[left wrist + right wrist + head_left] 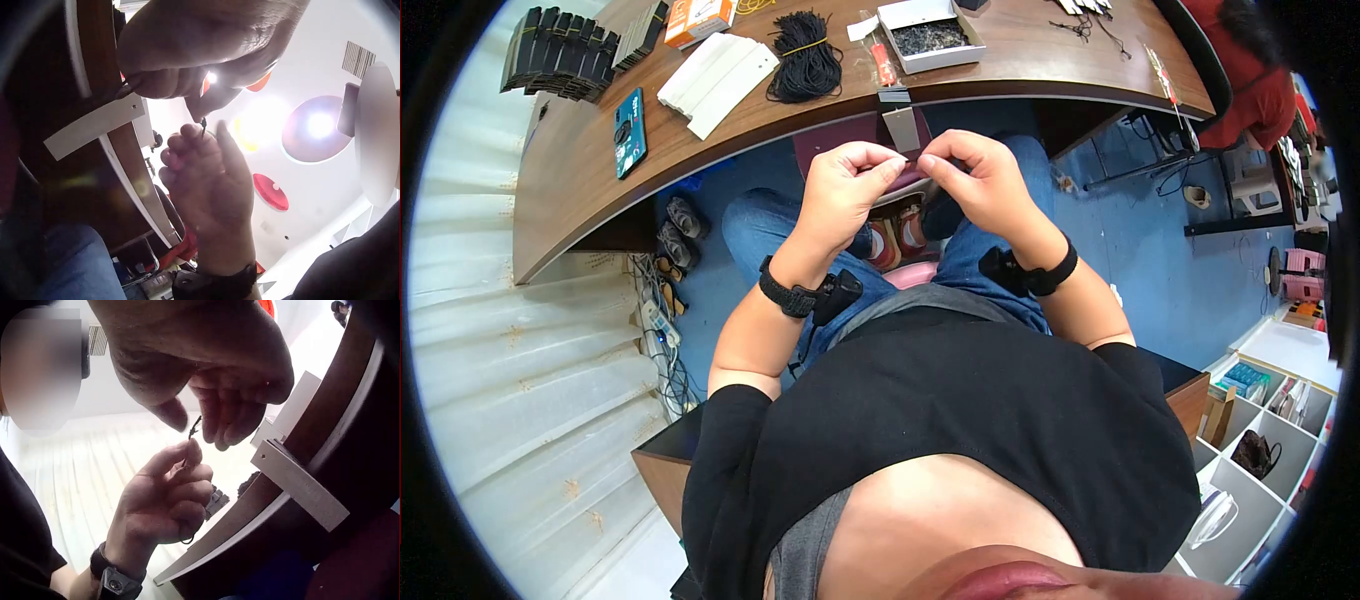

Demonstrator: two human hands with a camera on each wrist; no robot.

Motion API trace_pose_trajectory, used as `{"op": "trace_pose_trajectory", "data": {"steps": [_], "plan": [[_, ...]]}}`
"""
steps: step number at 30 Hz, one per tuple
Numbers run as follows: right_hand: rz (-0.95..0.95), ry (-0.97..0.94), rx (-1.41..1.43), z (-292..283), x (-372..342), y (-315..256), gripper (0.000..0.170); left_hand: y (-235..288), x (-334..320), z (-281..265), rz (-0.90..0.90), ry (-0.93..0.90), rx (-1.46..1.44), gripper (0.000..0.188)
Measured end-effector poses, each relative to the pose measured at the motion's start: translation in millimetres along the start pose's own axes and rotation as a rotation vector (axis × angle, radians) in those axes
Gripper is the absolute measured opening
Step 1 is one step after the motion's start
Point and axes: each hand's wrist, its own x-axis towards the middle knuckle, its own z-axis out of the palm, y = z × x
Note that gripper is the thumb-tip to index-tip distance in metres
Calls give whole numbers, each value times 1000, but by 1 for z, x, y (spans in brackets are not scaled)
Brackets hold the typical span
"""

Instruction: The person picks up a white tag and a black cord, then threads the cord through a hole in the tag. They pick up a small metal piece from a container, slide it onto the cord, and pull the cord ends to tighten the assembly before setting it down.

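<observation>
My left hand pinches a thin dark cord between thumb and fingertips. In the right wrist view a small knot and a short end of the cord stick up above that pinch. A loop of the same dark strand shows below the left hand's curled fingers. My right hand is close by, its thumb and fingers apart on either side of the cord's end. In the left wrist view the right hand faces the cord tip with a gap between thumb and fingers. Both hands are over the lap, before the desk edge.
A pale flat strip juts out from the desk edge beyond the hands. On the desk lie a black cord bundle, white card strips, a phone and an open white box of dark bits. Another person sits at right.
</observation>
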Motion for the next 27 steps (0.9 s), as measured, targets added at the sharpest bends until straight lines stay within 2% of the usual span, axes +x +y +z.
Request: {"op": "trace_pose_trajectory", "data": {"steps": [3,6,7,10,12,16,20,22,23,24,26,27], "plan": [[213,-84,247,2,-4,12,11,-3,-1,-4,-3,-4,5,11],[60,12,49,-3,-2,14,17,0,-1,-8,-13,-7,38,11],[24,10,-101,-10,0,9,14,0,-1,-9,-19,-7,57,11],[-499,106,-526,-7,11,-11,20,-8,3,-11,30,-45,73,11],[-607,35,-655,2,11,-9,23,-6,2,-8,-15,-75,15,12],[-486,151,-606,4,7,8,13,-8,4,-23,-192,-115,-91,13],[-232,240,-467,-3,1,14,12,-12,3,-37,-135,-53,26,12],[-285,53,-547,-4,-1,20,14,-12,4,-35,-68,-14,130,13],[-319,-53,-566,-2,-3,20,21,-12,4,-33,-62,-55,182,13],[-240,-44,-450,6,-6,12,30,-11,6,-30,-56,-96,235,14],[-187,-73,-290,15,-4,1,36,-5,8,-25,-86,-203,318,15],[-82,-93,-186,17,-2,-4,28,-8,9,-20,-65,-185,248,15]]}}
